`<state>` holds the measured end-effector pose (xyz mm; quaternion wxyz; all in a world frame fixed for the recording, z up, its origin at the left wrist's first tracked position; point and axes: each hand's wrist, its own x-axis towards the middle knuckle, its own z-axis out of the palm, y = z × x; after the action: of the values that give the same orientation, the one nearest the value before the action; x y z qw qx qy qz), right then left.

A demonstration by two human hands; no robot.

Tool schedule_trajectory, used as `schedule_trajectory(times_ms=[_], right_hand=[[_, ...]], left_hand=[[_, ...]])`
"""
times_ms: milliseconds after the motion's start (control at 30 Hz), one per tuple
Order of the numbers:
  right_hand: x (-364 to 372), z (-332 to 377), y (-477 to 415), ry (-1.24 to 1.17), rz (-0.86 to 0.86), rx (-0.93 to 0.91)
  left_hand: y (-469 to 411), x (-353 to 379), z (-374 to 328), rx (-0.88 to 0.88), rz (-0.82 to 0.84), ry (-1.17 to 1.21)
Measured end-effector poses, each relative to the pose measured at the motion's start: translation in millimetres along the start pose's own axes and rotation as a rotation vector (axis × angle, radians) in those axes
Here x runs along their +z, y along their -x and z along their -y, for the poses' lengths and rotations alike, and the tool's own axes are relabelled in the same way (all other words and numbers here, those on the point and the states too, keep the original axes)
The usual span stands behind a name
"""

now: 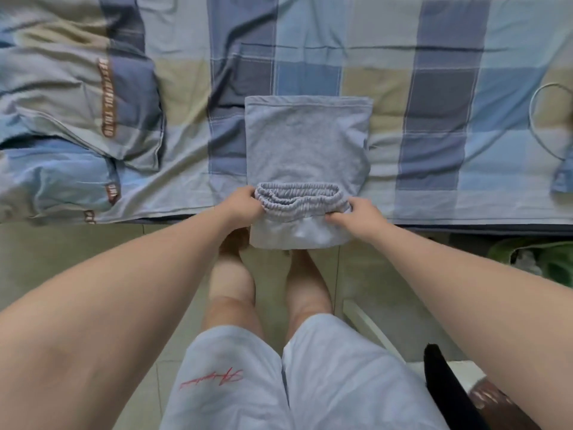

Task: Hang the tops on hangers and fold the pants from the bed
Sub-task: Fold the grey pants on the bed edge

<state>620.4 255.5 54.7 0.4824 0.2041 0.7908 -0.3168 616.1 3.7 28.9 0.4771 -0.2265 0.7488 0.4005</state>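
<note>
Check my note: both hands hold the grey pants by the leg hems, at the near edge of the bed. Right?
Not quite. The head view shows the left hand and the right hand holding the grey pants by the gathered elastic waistband, not the leg hems. The rest stands: they are at the near edge of the bed.

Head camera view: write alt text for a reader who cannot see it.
A person's left hand and right hand grip the two ends of the elastic waistband of folded grey pants at the near edge of a blue-checked bed. Matching pillows lie to the left.
</note>
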Motion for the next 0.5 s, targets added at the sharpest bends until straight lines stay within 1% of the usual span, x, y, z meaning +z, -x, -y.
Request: schedule_trajectory(times_ms=[133, 233, 300, 400, 500], right_hand=[[-42, 41, -39, -0.106, -0.119, -0.07], [-61, 66, -64, -0.143, -0.288, -0.13], [-65, 77, -75, -0.188, -0.381, -0.13], [-59, 75, -84, -0.206, -0.391, -0.089], [-45, 54, -94, -0.173, -0.37, 0.01]], left_hand=[[-38, -29, -43, 0.068, -0.11, 0.004], [-56, -43, -66, 0.115, -0.28, 0.071], [-62, -47, -71, 0.133, -0.323, 0.119], [-66, -41, -66, 0.152, -0.314, 0.125], [-71, -28, -46, 0.086, -0.359, 0.138]])
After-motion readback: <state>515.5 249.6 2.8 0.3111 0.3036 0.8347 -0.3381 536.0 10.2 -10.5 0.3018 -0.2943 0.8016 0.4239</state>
